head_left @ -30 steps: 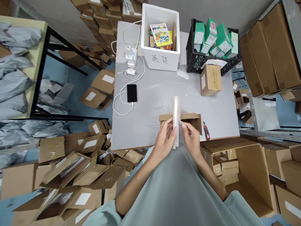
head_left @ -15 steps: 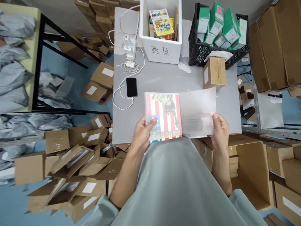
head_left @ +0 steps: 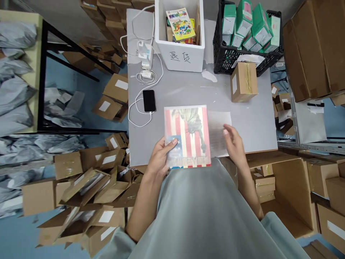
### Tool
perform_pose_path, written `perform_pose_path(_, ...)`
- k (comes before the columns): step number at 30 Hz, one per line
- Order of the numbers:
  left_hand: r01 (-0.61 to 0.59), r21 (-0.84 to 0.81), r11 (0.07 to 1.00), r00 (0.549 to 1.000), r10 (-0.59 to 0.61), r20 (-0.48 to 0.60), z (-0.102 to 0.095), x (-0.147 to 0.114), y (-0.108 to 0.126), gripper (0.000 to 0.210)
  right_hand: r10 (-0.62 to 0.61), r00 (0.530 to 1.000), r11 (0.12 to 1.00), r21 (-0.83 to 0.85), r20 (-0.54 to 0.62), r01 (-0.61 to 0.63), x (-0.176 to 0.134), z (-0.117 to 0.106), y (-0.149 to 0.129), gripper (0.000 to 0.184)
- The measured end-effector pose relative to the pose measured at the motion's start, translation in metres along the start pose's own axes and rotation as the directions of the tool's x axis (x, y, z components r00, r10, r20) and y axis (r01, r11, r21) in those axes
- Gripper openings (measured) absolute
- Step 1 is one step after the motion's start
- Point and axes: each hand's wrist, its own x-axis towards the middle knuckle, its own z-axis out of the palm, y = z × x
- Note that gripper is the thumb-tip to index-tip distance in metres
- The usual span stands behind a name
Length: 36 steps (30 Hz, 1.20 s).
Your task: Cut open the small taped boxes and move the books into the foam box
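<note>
My left hand (head_left: 160, 155) grips the left edge of a square picture book (head_left: 188, 138), its thumb on top. The cover shows red and white stripes, a blue starred patch and a greenish figure; a clear plastic film seems to lie over it. From behind the book's right side a pale translucent sheet (head_left: 219, 133) sticks out, partly hidden by the book. Near that sheet's right edge is my right hand (head_left: 234, 144), its fingers stretched out and holding nothing. Whether its fingertips touch the sheet I cannot tell.
On the grey table (head_left: 183, 88) lie a black phone (head_left: 149, 100) on a cable and a power strip (head_left: 145, 55). Behind stand a white foam box (head_left: 185, 59) with booklets, a black crate (head_left: 223, 59) of green boxes and a small carton (head_left: 244, 82). Cartons (head_left: 88, 183) crowd the left.
My right hand has let go of the translucent sheet and moved left, fingers extended. More of the sheet is now behind the book, which my left hand still holds.
</note>
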Motion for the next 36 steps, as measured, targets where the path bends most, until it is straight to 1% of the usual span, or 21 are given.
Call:
perform_pose_path(1,0.007,-0.006,1.0,1.0,-0.007,0.014,0.0,-0.002,0.001,0.055,0.06,0.994,0.995,0.068,0.095,-0.067,0.0,0.006,0.0,0.057)
perform_pose_path(2,0.015,-0.015,1.0,1.0,-0.015,0.028,0.001,-0.003,0.001,0.053,0.105,0.974,0.981,0.141,0.2,-0.135,-0.001,0.011,-0.001,0.062)
perform_pose_path(4,0.035,-0.034,0.999,0.998,-0.033,0.055,0.003,-0.005,0.002,0.054,0.133,0.906,0.927,0.273,0.401,-0.257,-0.006,0.019,-0.005,0.073)
perform_pose_path(6,0.056,-0.044,0.997,0.996,-0.053,0.073,0.005,-0.007,0.001,0.056,0.101,0.847,0.882,0.348,0.522,-0.319,-0.014,0.025,-0.011,0.079)
perform_pose_path(7,0.064,-0.043,0.997,0.995,-0.06,0.079,0.007,-0.008,0.0,0.056,0.089,0.837,0.874,0.36,0.541,-0.326,-0.018,0.027,-0.013,0.078)
perform_pose_path(8,0.07,-0.039,0.997,0.994,-0.067,0.084,0.009,-0.009,-0.002,0.057,0.091,0.837,0.875,0.358,0.539,-0.326,-0.021,0.03,-0.015,0.076)
perform_pose_path(11,0.082,-0.003,0.997,0.992,-0.081,0.098,0.017,-0.009,-0.01,0.059,0.138,0.88,0.886,0.34,0.454,-0.314,-0.025,0.037,-0.015,0.062)
perform_pose_path(13,0.029,0.049,0.998,0.996,-0.033,0.085,0.023,-0.008,-0.016,0.061,0.15,0.907,0.885,0.355,0.394,-0.301,-0.024,0.04,-0.012,0.054)
perform_pose_path(15,-0.117,0.154,0.981,0.993,0.113,0.036,0.028,-0.008,-0.021,0.064,0.134,0.929,0.893,0.365,0.344,-0.263,-0.023,0.04,-0.009,0.047)
perform_pose_path(17,-0.285,0.299,0.911,0.954,0.301,-0.008,0.033,-0.011,-0.021,0.068,0.097,0.956,0.926,0.327,0.276,-0.188,-0.024,0.037,-0.007,0.043)
perform_pose_path(18,-0.344,0.362,0.866,0.929,0.371,-0.006,0.035,-0.014,-0.019,0.068,0.071,0.971,0.947,0.29,0.227,-0.137,-0.025,0.035,-0.008,0.042)
perform_pose_path(19,-0.379,0.399,0.835,0.914,0.406,0.019,0.038,-0.018,-0.016,0.068,0.043,0.982,0.966,0.244,0.183,-0.088,-0.027,0.034,-0.009,0.041)
perform_pose_path(21,-0.394,0.376,0.839,0.919,0.362,0.156,0.046,-0.028,-0.009,0.065,-0.011,0.99,0.989,0.149,0.141,-0.01,-0.033,0.032,-0.013,0.04)
perform_pose_path(23,-0.359,0.303,0.883,0.912,0.262,0.317,0.056,-0.039,-0.002,0.067,-0.054,0.985,0.997,0.07,0.161,0.043,-0.04,0.034,-0.018,0.04)
perform_pose_path(24,-0.342,0.28,0.897,0.904,0.232,0.36,0.062,-0.044,0.0,0.072,-0.079,0.98,0.997,0.039,0.18,0.073,-0.043,0.036,-0.021,0.042)
perform_pose_path(25,-0.335,0.273,0.902,0.903,0.225,0.365,0.068,-0.048,0.001,0.077,-0.109,0.975,0.994,0.012,0.194,0.109,-0.046,0.038,-0.023,0.046)
perform_pose_path(27,-0.346,0.29,0.892,0.921,0.264,0.286,0.077,-0.051,0.001,0.08,-0.171,0.961,0.982,-0.036,0.219,0.183,-0.052,0.042,-0.025,0.06)
perform_pose_path(29,-0.359,0.311,0.88,0.931,0.313,0.189,0.081,-0.05,-0.002,0.067,-0.219,0.938,0.968,-0.063,0.268,0.244,-0.055,0.043,-0.026,0.073)
perform_pose_path(32,-0.363,0.304,0.881,0.93,0.362,0.061,0.073,-0.04,-0.007,0.047,-0.25,0.908,0.96,-0.036,0.336,0.278,-0.053,0.038,-0.025,0.081)
perform_pose_path(34,-0.334,0.253,0.908,0.938,0.346,-0.004,0.063,-0.031,-0.011,0.043,-0.244,0.922,0.965,-0.023,0.299,0.263,-0.049,0.035,-0.022,0.082)
perform_pose_path(36,-0.291,0.183,0.939,0.954,0.3,-0.025,0.054,-0.025,-0.015,0.04,-0.227,0.953,0.968,-0.064,0.2,0.244,-0.043,0.033,-0.017,0.084)
